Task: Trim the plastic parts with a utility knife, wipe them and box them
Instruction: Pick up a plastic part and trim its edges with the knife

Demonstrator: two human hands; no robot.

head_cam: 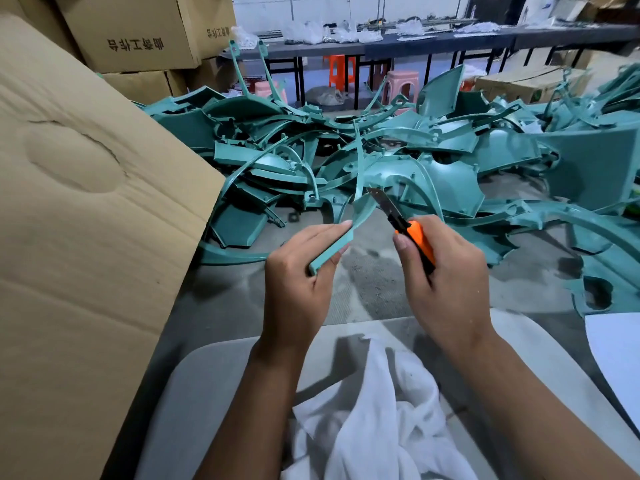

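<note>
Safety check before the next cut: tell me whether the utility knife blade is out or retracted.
Out. The grey segmented blade sticks out past the utility knife body, held in the right hand, its tip at the teal part.

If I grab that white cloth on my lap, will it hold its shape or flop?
The cloth will probably flop: it lies crumpled in soft folds. It looks thin, so likely light. It seems unlikely to slip, being woven fabric.

Grey concrete floor (374,289), dusty and stained. Directly on it: sprawling heap of teal plastic parts (346,161), curved strips and panels overlapping; large cardboard box (86,202) at left, touching the heap's edge; stacked cartons (131,32) behind; orange stool (341,69) and pink stool (401,84) farther back under long tables (398,46).
</note>
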